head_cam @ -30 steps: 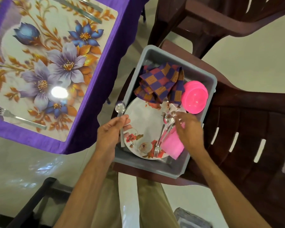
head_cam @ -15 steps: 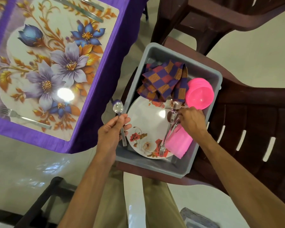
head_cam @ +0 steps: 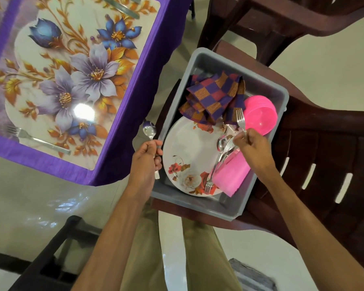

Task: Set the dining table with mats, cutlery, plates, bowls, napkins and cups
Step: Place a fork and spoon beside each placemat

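Seen from above, a person stands over a grey tub [head_cam: 200, 202] resting on a dark brown plastic chair [head_cam: 324, 148], beside a desk [head_cam: 122, 141] covered in purple cloth. Compared with a moment earlier, the right hand [head_cam: 254, 151] has risen from the cutlery lying in the tub and now pinches the handle of one fork [head_cam: 240, 120] between curled fingers [head_cam: 239, 140], tines pointing up and away, lifted clear of the plate in front of the pink bowls. The left hand [head_cam: 145, 160] is unchanged: its fingers stay wrapped around the handle of one spoon [head_cam: 149, 131], held upright just outside the tub's left rim, bowl end upward. Inside the tub lies one white plate [head_cam: 187, 148] with red flower prints; whether more plates sit beneath it cannot be told. On the plate's right side rest one more spoon [head_cam: 221, 143] and one more fork [head_cam: 208, 185], tines toward the viewer, with other cutlery among them too bunched to count. A pink cup [head_cam: 231, 177] lies on its side against them. A stack of pink bowls [head_cam: 260, 114] sits at the tub's right wall, number unclear. Folded purple and orange checked napkins [head_cam: 214, 97] fill the far end. On the desk one floral mat [head_cam: 76, 76] carries one fork [head_cam: 38, 140] at its near edge and a knife [head_cam: 122, 7] at its far edge.
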`<state>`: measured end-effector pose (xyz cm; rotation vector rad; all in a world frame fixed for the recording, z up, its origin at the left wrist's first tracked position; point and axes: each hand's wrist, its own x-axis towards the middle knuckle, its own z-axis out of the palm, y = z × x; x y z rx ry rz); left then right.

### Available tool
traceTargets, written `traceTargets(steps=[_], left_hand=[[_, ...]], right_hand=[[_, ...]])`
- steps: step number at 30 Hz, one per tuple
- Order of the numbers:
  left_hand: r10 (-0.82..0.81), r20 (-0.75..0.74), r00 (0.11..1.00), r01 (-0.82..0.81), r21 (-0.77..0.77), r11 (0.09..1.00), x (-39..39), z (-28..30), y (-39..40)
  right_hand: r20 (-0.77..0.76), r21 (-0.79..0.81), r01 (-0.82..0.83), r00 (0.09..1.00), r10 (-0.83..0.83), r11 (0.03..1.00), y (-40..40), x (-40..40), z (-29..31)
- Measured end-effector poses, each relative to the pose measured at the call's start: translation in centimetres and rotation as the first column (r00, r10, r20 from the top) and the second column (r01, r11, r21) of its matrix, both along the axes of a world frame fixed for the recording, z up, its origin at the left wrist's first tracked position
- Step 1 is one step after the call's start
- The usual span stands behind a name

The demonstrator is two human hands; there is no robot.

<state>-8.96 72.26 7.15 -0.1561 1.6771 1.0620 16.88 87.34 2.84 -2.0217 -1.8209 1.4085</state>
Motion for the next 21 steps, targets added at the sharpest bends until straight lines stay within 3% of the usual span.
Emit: traceTargets(steps=[2, 8, 16, 21], left_hand=[[-0.002, 0.011, 1.0, 0.002, -0.002, 1.0, 0.0, 0.1, 0.1], [0.003, 0.019, 1.0, -0.004, 0.021, 1.0, -0.1, 0.2, -0.3], [0.007, -0.04, 0.999, -0.006, 0.015, 1.0, 0.1, -0.1, -1.1], [0.023, -0.035, 0.999, -0.022, 0.014, 1.0, 0.2, -0.4, -1.5]], right_hand=[[0.141, -0.016, -0.053, 0.988, 0.055, 0.998, -0.8, 0.2, -0.3], [0.284, -0.036, -0.062, 0.956, 0.069, 0.997, -4.8, -0.1, -1.7], [0.274, 0.002, 0.191, 0.944, -0.184, 0.982, -7.3, -2.5, -2.7], [0.345, 0.253, 0.162, 0.906, -0.245, 0.954, -5.4, -3.0, -2.4]])
